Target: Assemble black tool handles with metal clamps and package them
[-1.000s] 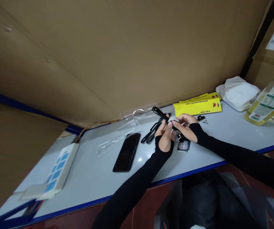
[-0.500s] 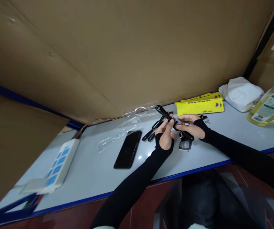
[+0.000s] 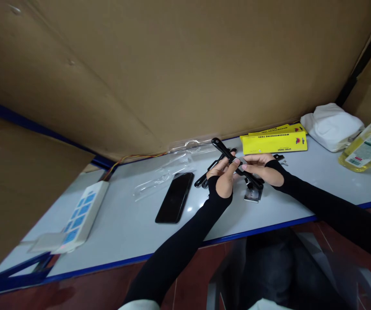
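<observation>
A black spokeshave (image 3: 223, 149) is held tilted above the table, one handle pointing up and away, the other down to the right. My left hand (image 3: 223, 177) is closed round its middle, thumb on top. From the right, my right hand (image 3: 263, 168) pinches at the middle of the same tool; whether a small part sits between its fingertips is hidden. Beneath and behind my left hand lie more black spokeshaves (image 3: 201, 180), partly covered. A small clear packet (image 3: 252, 195) with a dark piece is on the table below the held tool.
A black phone (image 3: 174, 198) and clear plastic packaging (image 3: 159, 176) lie to the left. Farther left is a white power strip (image 3: 83, 215). Yellow cards (image 3: 274, 143) lie at the back, beside a white cloth bundle (image 3: 332, 127) and a bottle of yellow liquid (image 3: 363, 150). Small metal parts (image 3: 280, 158) sit behind my right hand.
My right hand's fingers have drawn slightly back to the right along the spokeshave's middle. My left hand keeps its hold. The whole view has shifted a little.
</observation>
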`<action>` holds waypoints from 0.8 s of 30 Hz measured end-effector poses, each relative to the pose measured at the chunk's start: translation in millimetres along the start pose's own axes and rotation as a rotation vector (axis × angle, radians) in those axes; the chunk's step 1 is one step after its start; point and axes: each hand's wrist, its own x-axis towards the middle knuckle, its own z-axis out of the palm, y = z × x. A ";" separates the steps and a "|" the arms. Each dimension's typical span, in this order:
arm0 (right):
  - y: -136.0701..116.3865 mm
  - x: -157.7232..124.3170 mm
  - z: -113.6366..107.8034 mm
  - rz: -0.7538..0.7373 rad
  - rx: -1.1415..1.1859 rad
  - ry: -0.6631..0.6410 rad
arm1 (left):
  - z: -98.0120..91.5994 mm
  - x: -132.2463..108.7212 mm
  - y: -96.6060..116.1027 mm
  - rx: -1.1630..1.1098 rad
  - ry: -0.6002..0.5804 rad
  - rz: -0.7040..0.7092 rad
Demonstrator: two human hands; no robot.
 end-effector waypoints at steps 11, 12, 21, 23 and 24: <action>0.4 -1.5 -3.5 -0.017 -0.154 0.045 | -1.2 1.0 -4.4 0.039 0.018 0.032; 0.4 -1.3 -5.9 -0.033 -0.190 0.084 | -1.5 2.6 -5.1 0.029 0.027 0.035; -12.3 -1.4 -44.3 -0.160 -0.801 0.026 | -14.7 26.3 11.5 0.050 0.020 -0.080; -11.5 -3.5 -44.6 -0.127 -0.840 -0.124 | -17.8 30.2 14.8 0.086 0.016 -0.112; -10.2 -4.1 -43.5 -0.123 -0.859 -0.190 | -18.9 31.7 15.5 0.100 0.015 -0.125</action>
